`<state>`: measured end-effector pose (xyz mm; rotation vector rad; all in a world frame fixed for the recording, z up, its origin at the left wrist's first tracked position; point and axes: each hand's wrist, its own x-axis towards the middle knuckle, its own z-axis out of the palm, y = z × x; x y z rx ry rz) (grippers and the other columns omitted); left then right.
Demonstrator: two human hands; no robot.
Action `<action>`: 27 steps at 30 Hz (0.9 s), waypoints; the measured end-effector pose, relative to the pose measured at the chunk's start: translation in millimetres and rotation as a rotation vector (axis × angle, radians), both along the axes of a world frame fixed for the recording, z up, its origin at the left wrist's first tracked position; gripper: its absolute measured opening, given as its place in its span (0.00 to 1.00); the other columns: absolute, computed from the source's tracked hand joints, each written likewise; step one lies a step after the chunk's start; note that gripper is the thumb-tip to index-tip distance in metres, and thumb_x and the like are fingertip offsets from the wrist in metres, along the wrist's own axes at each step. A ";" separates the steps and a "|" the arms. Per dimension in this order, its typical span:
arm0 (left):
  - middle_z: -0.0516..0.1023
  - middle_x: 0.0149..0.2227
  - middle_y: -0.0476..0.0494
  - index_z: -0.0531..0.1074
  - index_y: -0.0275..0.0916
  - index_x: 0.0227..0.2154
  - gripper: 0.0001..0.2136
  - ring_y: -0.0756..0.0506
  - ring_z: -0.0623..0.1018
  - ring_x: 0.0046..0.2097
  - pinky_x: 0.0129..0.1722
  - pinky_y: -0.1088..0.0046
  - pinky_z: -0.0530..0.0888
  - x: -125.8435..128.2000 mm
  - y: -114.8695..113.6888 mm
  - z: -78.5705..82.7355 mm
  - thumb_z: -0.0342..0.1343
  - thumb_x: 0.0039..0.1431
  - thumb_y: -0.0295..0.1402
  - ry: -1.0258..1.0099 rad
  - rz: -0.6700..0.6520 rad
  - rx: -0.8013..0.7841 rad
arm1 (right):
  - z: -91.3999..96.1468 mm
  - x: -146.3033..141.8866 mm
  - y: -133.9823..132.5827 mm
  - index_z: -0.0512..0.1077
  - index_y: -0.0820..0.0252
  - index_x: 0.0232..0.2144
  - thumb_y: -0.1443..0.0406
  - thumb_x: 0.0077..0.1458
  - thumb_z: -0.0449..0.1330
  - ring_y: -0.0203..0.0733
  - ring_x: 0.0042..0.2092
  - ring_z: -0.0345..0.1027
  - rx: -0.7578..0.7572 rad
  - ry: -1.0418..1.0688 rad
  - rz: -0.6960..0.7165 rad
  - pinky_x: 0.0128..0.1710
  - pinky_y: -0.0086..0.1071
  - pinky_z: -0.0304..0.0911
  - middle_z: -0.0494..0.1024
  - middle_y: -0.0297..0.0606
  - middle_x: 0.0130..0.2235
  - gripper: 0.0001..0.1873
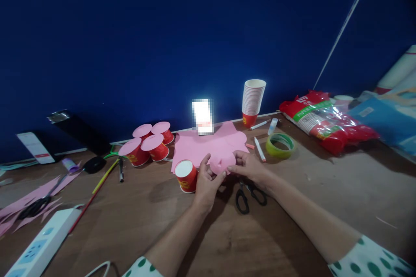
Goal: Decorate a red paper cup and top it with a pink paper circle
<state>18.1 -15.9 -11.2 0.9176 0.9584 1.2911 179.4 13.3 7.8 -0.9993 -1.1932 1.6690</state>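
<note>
Both my hands hold a small round pink paper piece [222, 163] just above the wooden table [130, 207]. My left hand [207, 180] pinches its left edge with thumb and fingers. My right hand [249, 165] pinches its right edge. A red paper cup [186, 175] stands upside down right beside my left hand. A pink paper sheet [201, 146] lies flat behind the hands. Black scissors [248, 194] rest on the table under my right wrist.
Several red cups capped with pink discs [147, 144] sit at the back left. A stack of paper cups [252, 101], a green tape roll [280, 145], pens [259, 149], a red plastic bag [321, 121], a power strip [42, 244], another pair of scissors [35, 206] and pink scraps [26, 207] lie around.
</note>
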 end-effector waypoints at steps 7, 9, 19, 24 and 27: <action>0.78 0.46 0.38 0.51 0.40 0.62 0.39 0.45 0.79 0.45 0.43 0.69 0.75 0.3 1.3 -4.2 0.66 0.49 0.32 -0.023 -0.007 0.025 | 2.7 -0.7 -0.7 0.68 0.60 0.33 0.62 0.35 0.74 0.31 0.25 0.67 0.005 -0.013 -0.003 0.26 0.25 0.59 0.76 0.28 0.25 0.24; 0.79 0.45 0.39 0.53 0.40 0.61 0.38 0.45 0.79 0.43 0.42 0.69 0.75 0.6 1.8 -4.8 0.66 0.50 0.34 -0.030 0.007 0.023 | 3.4 -0.9 -0.6 0.67 0.60 0.33 0.61 0.35 0.74 0.31 0.24 0.65 0.003 -0.019 -0.004 0.25 0.25 0.58 0.75 0.27 0.24 0.25; 0.78 0.43 0.41 0.62 0.38 0.54 0.28 0.49 0.77 0.36 0.31 0.78 0.72 0.9 0.5 -0.6 0.64 0.51 0.34 0.046 0.012 0.038 | -0.4 -1.1 1.6 0.65 0.58 0.30 0.56 0.39 0.71 0.31 0.22 0.63 0.046 -0.112 -0.037 0.23 0.26 0.56 0.72 0.26 0.21 0.22; 0.78 0.43 0.42 0.63 0.39 0.53 0.27 0.49 0.77 0.37 0.31 0.79 0.72 1.2 0.0 0.0 0.64 0.50 0.33 0.033 0.011 0.036 | -0.3 -1.4 2.0 0.65 0.57 0.30 0.56 0.39 0.70 0.31 0.21 0.62 0.056 -0.134 -0.042 0.23 0.26 0.57 0.71 0.25 0.20 0.21; 0.77 0.45 0.42 0.62 0.40 0.54 0.28 0.49 0.77 0.38 0.31 0.78 0.72 1.1 -0.1 0.3 0.64 0.50 0.33 0.018 0.018 0.027 | -1.5 -0.9 2.9 0.64 0.57 0.30 0.56 0.40 0.70 0.32 0.21 0.62 0.070 -0.142 -0.050 0.22 0.27 0.56 0.71 0.25 0.20 0.21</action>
